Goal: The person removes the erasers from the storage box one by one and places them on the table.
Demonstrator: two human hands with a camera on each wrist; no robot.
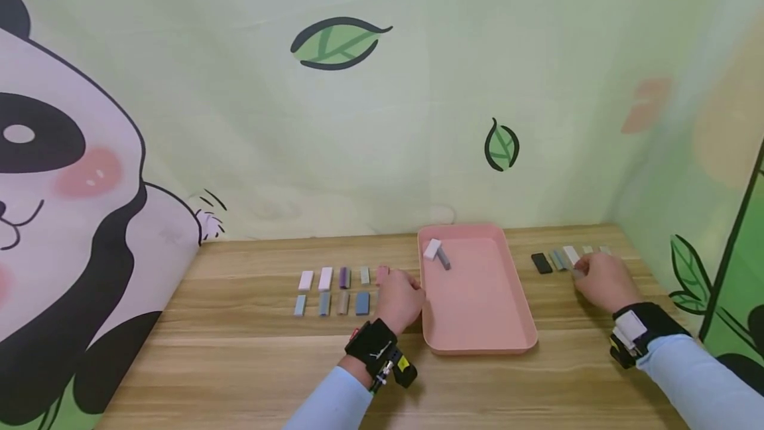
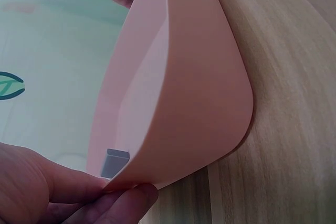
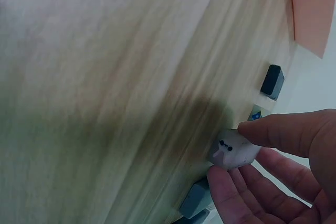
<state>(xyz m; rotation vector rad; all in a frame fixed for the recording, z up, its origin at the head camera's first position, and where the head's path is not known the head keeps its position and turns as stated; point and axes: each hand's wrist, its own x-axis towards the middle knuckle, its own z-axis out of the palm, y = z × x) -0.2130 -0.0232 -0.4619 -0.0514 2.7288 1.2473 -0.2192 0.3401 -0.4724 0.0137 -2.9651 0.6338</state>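
My left hand (image 1: 398,298) pinches the left rim of a pink tray (image 1: 477,310); in the left wrist view the thumb and fingers (image 2: 137,200) clasp the tray's edge. A white eraser (image 1: 432,249) and a grey eraser (image 1: 443,258) lie inside near its far left corner. To the tray's right, my right hand (image 1: 607,279) holds a small pale eraser (image 3: 233,149) with a printed cartoon face between thumb and fingers. Around that hand lie a black eraser (image 1: 541,263), a blue-grey one (image 1: 558,259) and a white one (image 1: 571,255); the hand partly hides this row.
Left of the tray, two rows of small erasers lie on the wooden table (image 1: 239,350), among them a blue one (image 1: 362,303), a purple-and-grey one (image 1: 344,277) and a pink one (image 1: 382,274). A printed cloth wall (image 1: 358,151) rises behind the table.
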